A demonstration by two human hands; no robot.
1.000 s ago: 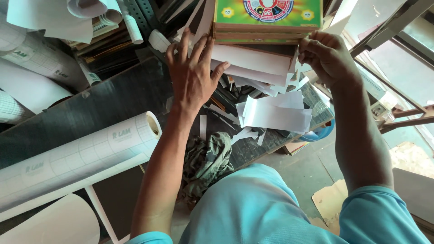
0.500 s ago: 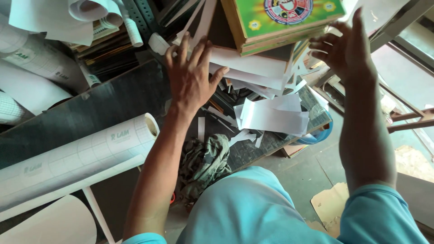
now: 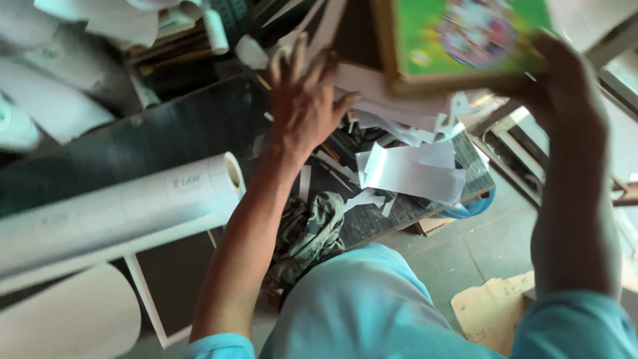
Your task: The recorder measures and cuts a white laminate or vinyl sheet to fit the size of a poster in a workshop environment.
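My right hand (image 3: pixel 565 86) grips the lower right corner of a wood-framed picture (image 3: pixel 465 40) with a green printed face, held tilted above a pile of white paper scraps (image 3: pixel 412 169). My left hand (image 3: pixel 302 100) is spread, fingers apart, over the paper strips and dark board edges at the top middle, holding nothing that I can see. The frame hides what lies beneath it.
A large white paper roll (image 3: pixel 119 213) lies across the left, with more rolls (image 3: pixel 46 106) behind it. A dark board (image 3: pixel 146 139) leans there. A crumpled grey-green rag (image 3: pixel 309 233) lies by my knee. Cardboard (image 3: pixel 488 309) rests on the concrete floor at lower right.
My right hand has lifted the framed picture up and toward me, tilting it. My left hand has stayed spread over the paper pile. The view has moved closer.
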